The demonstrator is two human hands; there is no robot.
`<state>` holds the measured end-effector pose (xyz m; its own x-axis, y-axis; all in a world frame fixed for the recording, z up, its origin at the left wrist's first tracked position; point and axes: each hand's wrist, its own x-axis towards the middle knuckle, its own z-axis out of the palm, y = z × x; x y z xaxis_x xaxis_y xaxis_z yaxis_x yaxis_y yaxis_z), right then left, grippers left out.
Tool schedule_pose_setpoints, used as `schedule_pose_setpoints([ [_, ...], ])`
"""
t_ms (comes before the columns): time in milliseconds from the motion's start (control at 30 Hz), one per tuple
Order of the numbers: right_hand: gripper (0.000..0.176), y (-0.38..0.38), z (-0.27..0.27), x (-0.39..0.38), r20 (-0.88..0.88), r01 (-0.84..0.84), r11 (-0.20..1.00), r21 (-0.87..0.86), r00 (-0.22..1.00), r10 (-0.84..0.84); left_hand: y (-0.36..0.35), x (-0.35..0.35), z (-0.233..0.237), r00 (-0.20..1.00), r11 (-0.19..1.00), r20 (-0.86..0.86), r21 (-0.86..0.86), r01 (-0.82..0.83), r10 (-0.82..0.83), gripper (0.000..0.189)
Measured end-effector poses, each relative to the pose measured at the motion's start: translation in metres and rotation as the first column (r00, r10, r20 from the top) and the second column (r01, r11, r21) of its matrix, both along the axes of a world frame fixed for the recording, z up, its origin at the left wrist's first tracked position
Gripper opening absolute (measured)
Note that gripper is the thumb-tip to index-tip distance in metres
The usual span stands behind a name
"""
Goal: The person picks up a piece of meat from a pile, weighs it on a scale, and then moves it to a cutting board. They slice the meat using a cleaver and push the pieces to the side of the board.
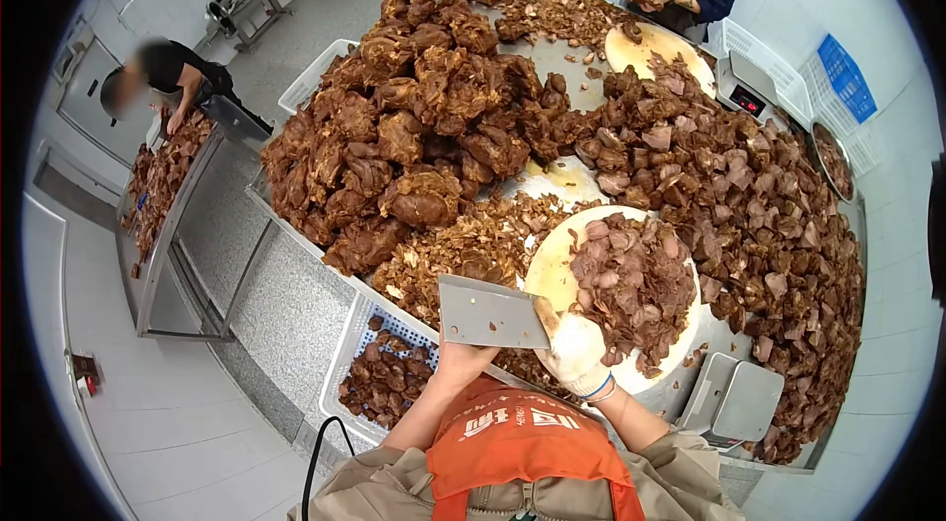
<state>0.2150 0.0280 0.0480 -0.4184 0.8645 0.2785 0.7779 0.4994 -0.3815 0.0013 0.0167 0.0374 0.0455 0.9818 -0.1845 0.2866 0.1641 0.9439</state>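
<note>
By the gloved right hand (pixel 579 351), the wooden handle (pixel 546 316) of a cleaver (pixel 498 314) is grasped, its blade (pixel 478 304) being pointed toward nine o'clock. The left hand (pixel 463 361) is partly hidden by the blade; whether anything is held cannot be told. At three o'clock from the cleaver, sliced meat (pixel 631 275) is gathered on a round chopping board (pixel 548 270); at eleven o'clock, large meat chunks (pixel 414 127) are heaped on the tabletop (pixel 554 63).

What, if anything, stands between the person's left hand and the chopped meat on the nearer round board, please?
Seen from the head camera, the cleaver and the gloved right hand at its handle lie between the left hand and the chopped meat.
</note>
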Motion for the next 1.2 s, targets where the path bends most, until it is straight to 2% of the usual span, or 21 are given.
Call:
schedule_pose_setpoints([
  [33,0.069,0.004,0.002,0.001,0.001,-0.003,1.000,0.000,1.000,0.003,-0.003,-0.002,-0.012,0.999,0.996,0.022,0.081,-0.027,0.025,0.057],
  [100,0.036,0.015,0.005,0.006,0.040,-0.064,0.996,0.059,0.997,0.061,-0.008,-0.005,-0.017,0.998,0.985,0.044,0.161,-0.059,0.053,0.058],
  [167,0.047,0.020,-0.035,0.020,0.027,0.045,0.999,0.019,0.999,-0.046,-0.005,-0.006,0.001,0.977,0.899,-0.093,0.415,-0.138,0.193,0.064],
  [200,0.058,0.021,-0.050,0.027,0.058,0.147,0.989,-0.007,0.988,-0.147,-0.007,-0.013,0.002,0.985,0.921,-0.111,0.380,-0.084,0.135,0.070],
  [267,0.042,0.015,-0.081,0.043,-0.120,0.254,0.967,-0.035,0.959,-0.256,-0.014,-0.016,-0.010,0.985,0.906,0.099,0.389,-0.167,0.139,0.069],
  [300,0.041,0.010,-0.071,0.045,-0.254,0.278,0.958,-0.070,0.924,-0.287,-0.015,-0.019,-0.009,0.992,0.889,0.038,0.440,-0.125,0.121,0.071],
  [333,0.038,0.006,-0.049,0.042,-0.220,0.311,0.899,-0.308,0.896,-0.385,-0.014,-0.019,-0.015,0.986,0.890,0.119,0.428,-0.154,0.114,0.070],
  [367,0.038,0.004,-0.033,0.037,-0.215,0.315,0.894,-0.319,0.895,-0.392,-0.013,-0.018,-0.020,0.975,0.893,0.198,0.414,-0.175,0.099,0.070],
  [400,0.037,0.004,-0.019,0.033,-0.249,0.259,0.886,-0.384,0.895,-0.370,-0.019,-0.014,-0.023,0.896,0.957,0.415,0.162,-0.242,0.156,0.067],
  [433,0.037,0.003,-0.006,0.029,-0.284,0.202,0.875,-0.440,0.893,-0.349,-0.018,-0.014,-0.024,0.897,0.960,0.417,0.160,-0.231,0.147,0.067],
  [500,0.039,-0.003,0.017,0.021,-0.343,0.098,0.950,-0.295,0.917,-0.201,-0.012,-0.015,-0.025,0.984,0.923,0.174,0.372,-0.099,0.036,0.068],
  [567,0.039,-0.004,0.033,0.016,-0.373,0.005,0.956,-0.294,0.920,-0.119,-0.011,-0.011,-0.031,0.987,0.929,0.160,0.365,-0.061,0.002,0.073],
  [633,0.038,0.000,0.041,0.011,-0.412,-0.008,0.971,-0.240,0.906,-0.095,-0.011,-0.002,-0.027,0.822,0.960,0.568,0.248,-0.133,-0.032,0.073],
  [667,0.037,0.002,0.042,0.009,-0.455,-0.031,0.983,-0.183,0.889,-0.057,-0.011,0.000,-0.027,0.823,0.959,0.568,0.249,-0.134,-0.033,0.073],
  [733,0.036,0.004,0.040,0.014,-0.444,-0.037,0.968,-0.248,0.893,-0.080,-0.010,0.002,-0.028,0.587,0.996,0.806,-0.038,-0.078,0.077,0.074],
  [800,0.040,0.007,0.041,0.017,-0.342,-0.086,0.995,-0.046,0.938,0.066,-0.010,0.003,-0.018,0.424,0.977,0.885,-0.215,0.002,0.194,0.077],
  [900,0.051,0.006,0.046,0.029,-0.094,-0.162,0.987,-0.010,0.983,0.161,0.006,-0.013,-0.015,0.827,0.995,0.554,0.011,0.103,-0.092,0.078],
  [933,0.051,0.005,0.052,0.031,-0.094,-0.157,0.987,-0.013,0.983,0.155,0.008,-0.017,-0.015,0.827,0.994,0.555,0.008,0.108,-0.094,0.078],
  [967,0.052,0.004,0.061,0.033,-0.016,-0.175,0.981,-0.089,0.985,0.174,0.011,-0.020,-0.015,0.961,0.975,0.216,0.176,0.133,-0.170,0.082],
  [1000,0.054,0.003,0.067,0.034,0.059,-0.189,0.968,-0.167,0.978,0.202,0.013,-0.021,-0.015,0.974,0.925,-0.155,0.317,0.209,-0.167,0.086],
  [1200,0.040,0.003,0.067,0.045,0.081,-0.217,0.973,-0.075,0.971,0.223,0.026,-0.025,0.000,0.941,0.881,-0.292,0.382,0.278,-0.170,0.070],
])
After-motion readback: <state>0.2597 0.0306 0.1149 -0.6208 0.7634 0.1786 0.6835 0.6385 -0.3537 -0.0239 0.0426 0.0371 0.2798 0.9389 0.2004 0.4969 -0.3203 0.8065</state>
